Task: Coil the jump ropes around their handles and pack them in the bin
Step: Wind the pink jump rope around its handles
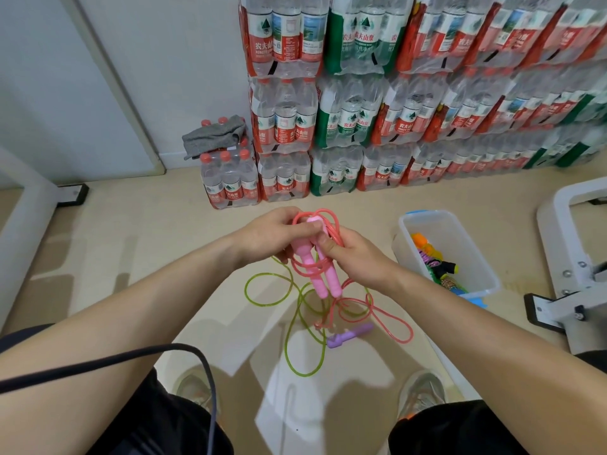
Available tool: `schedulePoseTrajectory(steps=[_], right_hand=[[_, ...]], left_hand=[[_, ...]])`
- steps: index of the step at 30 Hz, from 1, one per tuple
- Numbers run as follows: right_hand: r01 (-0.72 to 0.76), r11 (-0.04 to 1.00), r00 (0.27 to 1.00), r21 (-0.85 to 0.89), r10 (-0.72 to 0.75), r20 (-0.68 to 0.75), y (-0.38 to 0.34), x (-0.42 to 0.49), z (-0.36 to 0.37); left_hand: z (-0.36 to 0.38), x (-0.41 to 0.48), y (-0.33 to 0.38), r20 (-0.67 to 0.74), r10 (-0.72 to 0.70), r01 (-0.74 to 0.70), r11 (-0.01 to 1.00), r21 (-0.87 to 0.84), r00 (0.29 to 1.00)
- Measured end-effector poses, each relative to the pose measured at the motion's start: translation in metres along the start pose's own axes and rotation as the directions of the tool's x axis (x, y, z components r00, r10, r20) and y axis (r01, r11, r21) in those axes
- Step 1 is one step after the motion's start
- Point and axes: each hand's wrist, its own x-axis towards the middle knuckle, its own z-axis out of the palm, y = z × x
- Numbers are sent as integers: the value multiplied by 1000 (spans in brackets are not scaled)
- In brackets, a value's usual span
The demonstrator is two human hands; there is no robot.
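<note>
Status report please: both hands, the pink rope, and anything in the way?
Left hand and right hand both grip pink handles. Pink rope partly coiled, tail on floor. Green rope crosses the tail, may snag.

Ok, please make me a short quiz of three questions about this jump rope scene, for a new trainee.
1. True or false: the pink handles are already in the bin.
2. What colour is the handle lying on the floor? A) purple B) black C) white
3. Fill in: the bin stands on the person's ____ side.

Key
1. False: the left hand and right hand hold them.
2. A: the purple handle.
3. right
</note>
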Motion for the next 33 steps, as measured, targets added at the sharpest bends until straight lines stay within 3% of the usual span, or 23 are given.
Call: schedulePoseTrajectory(steps=[6, 13, 15, 17, 19, 24, 27, 33], right_hand=[[-15, 996, 998, -89, 20, 53, 6, 1, 6], [-26, 993, 996, -117, 35, 79, 1, 1, -2], [-62, 962, 997, -267, 73, 32, -5, 2, -10], [-124, 865, 992, -486, 96, -83, -11, 3, -19], [-152, 818, 982, -554, 64, -175, -13, 5, -25], [-225, 837, 954, -499, 85, -288, -12, 11, -38], [-203, 884, 958, -422, 90, -273, -14, 11, -45], [-196, 974, 901, 117, 226, -371, -15, 13, -68]], left_hand=[[4, 1, -9, -74, 54, -48, 995, 82, 996], [2, 2, -15, -31, 20, -19, 998, 55, 999], [0, 3, -16, -32, 10, -8, 998, 62, 999], [-1, 4, -18, -32, -6, 9, 996, 86, 999], [-1, 4, -20, -29, -33, 36, 996, 78, 999], [-1, 6, -21, -4, -73, 73, 997, -22, 997], [-2, 7, -22, 24, -93, 94, 994, -58, 995], [-7, 10, -17, 6, -96, 96, 986, -135, 995]])
